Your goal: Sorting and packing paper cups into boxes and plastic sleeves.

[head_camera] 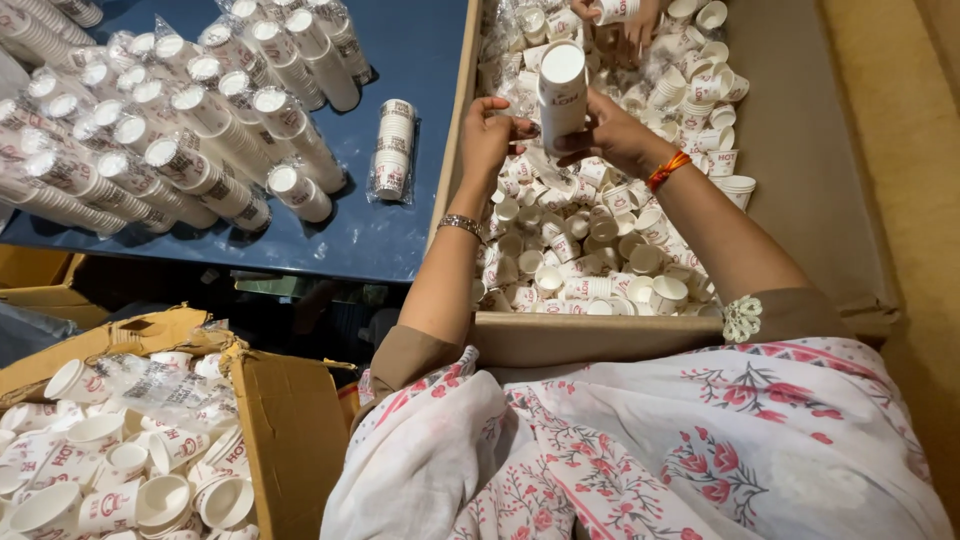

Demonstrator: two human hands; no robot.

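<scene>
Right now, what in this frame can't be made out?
- Stack of cups, head view: cup count hidden by nesting.
- Right hand: fingertips hidden behind the stack.
- Cardboard box: cut off by the bottom edge.
- Another person's hand: cut off at the top edge.

Bright, even overhead light. Glare on the blue table (420, 60) at upper centre. Wide-angle bending at frame edges. Focus sharp throughout.
</scene>
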